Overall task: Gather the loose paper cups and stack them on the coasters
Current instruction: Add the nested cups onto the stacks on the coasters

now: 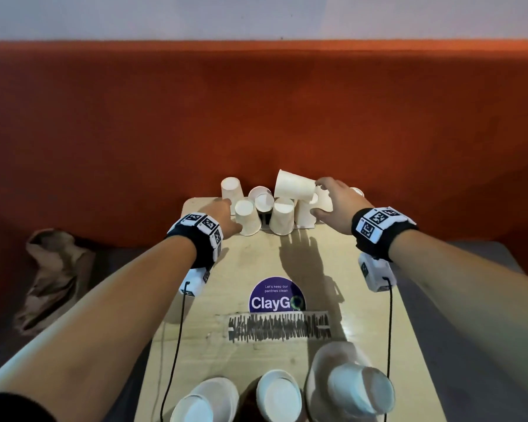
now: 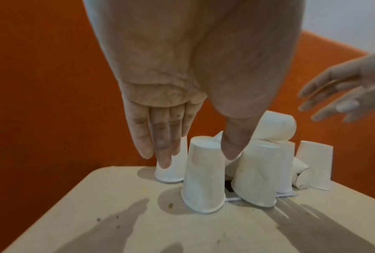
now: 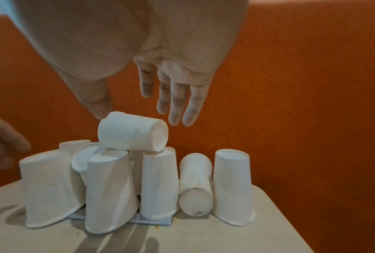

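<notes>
Several white paper cups stand upside down in a cluster at the far end of the wooden table (image 1: 256, 263), over flat grey coasters (image 3: 152, 220). One cup (image 1: 293, 185) (image 3: 132, 135) lies on its side on top of the cluster. My right hand (image 1: 320, 197) (image 3: 139, 116) hovers over it with straight, spread fingers, the thumb tip at the cup's edge. My left hand (image 1: 230, 219) (image 2: 197, 159) is open, thumb and fingers either side of the front-left upside-down cup (image 1: 248, 217) (image 2: 204, 174). Another cup (image 3: 195, 184) lies tipped between two standing ones.
Three more cup groups (image 1: 208, 400) (image 1: 279, 394) (image 1: 354, 388) sit at the near table edge, the right one blurred. A purple ClayGo sticker (image 1: 277, 295) marks the table's middle. An orange sofa back (image 1: 256, 102) rises just behind the cluster. A crumpled brown bag (image 1: 55, 275) lies at the left.
</notes>
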Motion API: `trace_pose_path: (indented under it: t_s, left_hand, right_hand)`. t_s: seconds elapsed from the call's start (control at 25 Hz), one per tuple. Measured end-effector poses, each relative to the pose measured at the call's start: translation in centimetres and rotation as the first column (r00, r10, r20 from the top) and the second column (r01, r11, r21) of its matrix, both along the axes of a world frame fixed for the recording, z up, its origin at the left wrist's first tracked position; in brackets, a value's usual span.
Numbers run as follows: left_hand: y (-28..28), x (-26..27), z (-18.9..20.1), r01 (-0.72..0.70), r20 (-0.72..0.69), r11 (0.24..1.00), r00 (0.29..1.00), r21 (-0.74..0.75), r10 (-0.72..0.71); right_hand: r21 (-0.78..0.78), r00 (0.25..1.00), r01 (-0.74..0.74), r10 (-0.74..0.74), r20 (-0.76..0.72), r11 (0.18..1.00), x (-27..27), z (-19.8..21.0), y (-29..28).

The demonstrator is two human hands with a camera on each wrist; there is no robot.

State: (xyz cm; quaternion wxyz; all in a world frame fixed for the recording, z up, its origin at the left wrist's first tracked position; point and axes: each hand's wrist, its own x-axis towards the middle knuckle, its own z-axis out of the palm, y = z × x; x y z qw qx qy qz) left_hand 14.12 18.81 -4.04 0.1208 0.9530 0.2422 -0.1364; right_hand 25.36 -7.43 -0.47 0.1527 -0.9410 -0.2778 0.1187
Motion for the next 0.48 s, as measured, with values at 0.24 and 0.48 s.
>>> trace_pose_path:
  t_s: [0.24,0.48]
  left_hand:
    - [-0.5,2.3,-3.1,-0.13,0.078,0.966,0.986,-0.222,0.151]
    - [-1.6,3.4,-4.6,-0.178,0.104,0.94,0.971,-0.291,0.216]
  right_hand:
    - [0.04,1.0,0.018,-0.017,-0.016,0.999,2.7,-1.5,2.5]
    - [0.044,0.999,0.028,-0.03,0.033,0.999,4.0,-4.3,3.7]
